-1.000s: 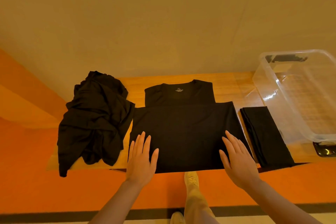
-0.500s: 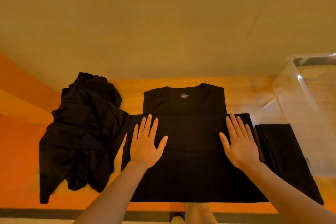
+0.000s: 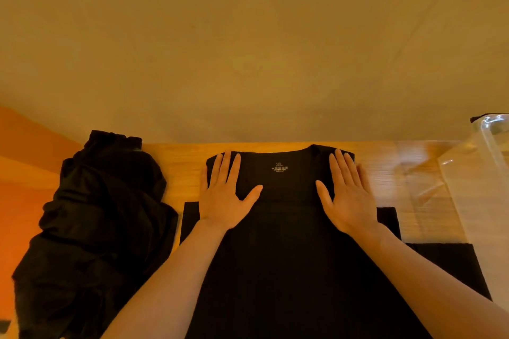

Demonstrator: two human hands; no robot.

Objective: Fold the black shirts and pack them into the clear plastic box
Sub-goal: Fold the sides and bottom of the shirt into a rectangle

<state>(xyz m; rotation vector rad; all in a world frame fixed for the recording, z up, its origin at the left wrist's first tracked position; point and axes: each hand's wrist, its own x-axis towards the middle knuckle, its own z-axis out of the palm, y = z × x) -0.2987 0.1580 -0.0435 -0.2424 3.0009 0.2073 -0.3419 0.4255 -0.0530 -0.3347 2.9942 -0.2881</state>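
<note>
A black shirt (image 3: 281, 242) lies spread flat on the light wooden table (image 3: 181, 170), its collar toward the far edge beside the tan wall (image 3: 248, 35). Inside the neckline a small pale printed label (image 3: 279, 167) reads "XL"; the finer lines beneath it are too small to make out. The left hand (image 3: 225, 195) rests flat on the shirt's left shoulder area, fingers straight and slightly spread, thumb angled inward. The right hand (image 3: 348, 195) mirrors it on the right shoulder area, fingers also straight and pressed onto the cloth. Neither hand grips anything.

To the left, a crumpled heap of black shirts (image 3: 96, 228) sits on the table, just beside the spread shirt. To the right, a dark folded black garment (image 3: 454, 264) lies partly under the right forearm. At the far right edge stands the clear plastic box (image 3: 484, 157), only partly in view, near the folded garment.
</note>
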